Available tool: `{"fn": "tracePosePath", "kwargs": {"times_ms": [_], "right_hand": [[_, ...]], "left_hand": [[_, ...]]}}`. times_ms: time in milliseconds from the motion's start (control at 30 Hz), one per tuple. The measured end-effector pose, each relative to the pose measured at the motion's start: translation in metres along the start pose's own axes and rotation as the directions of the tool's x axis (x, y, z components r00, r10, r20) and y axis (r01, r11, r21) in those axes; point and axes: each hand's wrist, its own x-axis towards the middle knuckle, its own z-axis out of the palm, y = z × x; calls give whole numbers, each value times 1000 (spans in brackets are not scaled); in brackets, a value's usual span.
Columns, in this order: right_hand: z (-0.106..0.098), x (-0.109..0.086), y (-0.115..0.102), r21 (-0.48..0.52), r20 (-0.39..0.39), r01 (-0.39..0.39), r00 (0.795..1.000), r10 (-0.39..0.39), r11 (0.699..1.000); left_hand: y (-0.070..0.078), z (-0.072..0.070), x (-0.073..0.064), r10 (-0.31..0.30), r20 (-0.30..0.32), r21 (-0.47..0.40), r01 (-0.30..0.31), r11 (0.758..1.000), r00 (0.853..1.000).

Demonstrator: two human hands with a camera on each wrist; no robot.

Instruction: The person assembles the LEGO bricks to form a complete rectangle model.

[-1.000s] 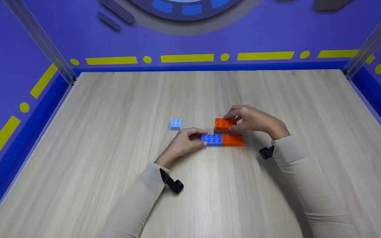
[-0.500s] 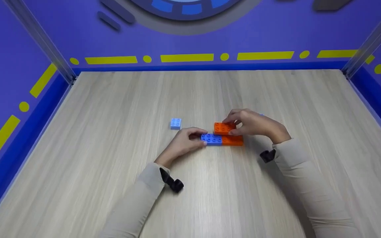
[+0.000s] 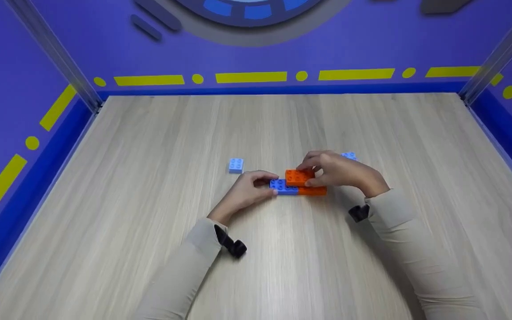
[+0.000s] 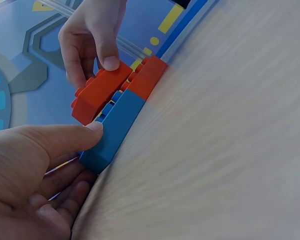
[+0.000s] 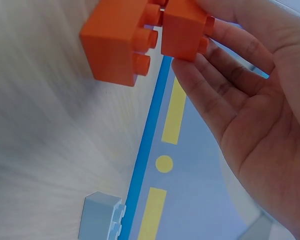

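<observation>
On the table a blue brick (image 3: 281, 187) and an orange brick (image 3: 314, 191) lie end to end in a row. My left hand (image 3: 247, 192) grips the blue brick's left end between thumb and fingers. A second orange brick (image 3: 297, 177) is pinched by my right hand (image 3: 337, 170), just above the row and across the seam between the two. In the left wrist view this upper orange brick (image 4: 99, 93) looks tilted, with a gap over the studs beneath. From the right wrist, the upper brick (image 5: 182, 31) and lower orange brick (image 5: 119, 42) appear apart.
A small light blue brick (image 3: 236, 165) stands behind my left hand. Another light blue brick (image 3: 349, 156) sits behind my right hand, partly hidden by it. Purple-blue panels (image 3: 256, 58) border the wooden table (image 3: 171, 133) at the back and sides.
My right hand has brought the upper orange brick toward me and slightly left, from behind the row to over it. The light blue brick behind that hand has come into view. My left hand stays put.
</observation>
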Motion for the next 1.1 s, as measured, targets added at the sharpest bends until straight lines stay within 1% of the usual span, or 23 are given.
{"fn": "tracePosePath", "kwargs": {"times_ms": [300,633,867,1100], "right_hand": [[2,-1,-2,-4,17,7,1000,-6,1000],[4,-3,-4,-22,-2,38,999,-38,999],[5,-4,-6,-30,0,49,999,-49,998],[6,-2,-6,-61,-13,75,997,-76,995]], "left_hand": [[1,0,-1,-10,3,-6,10,1000,1000],[-2,1,1,22,0,-26,-21,999,1000],[-1,1,1,-8,6,-11,8,1000,1000],[-1,-1,1,-6,1,-7,6,1000,1000]]}}
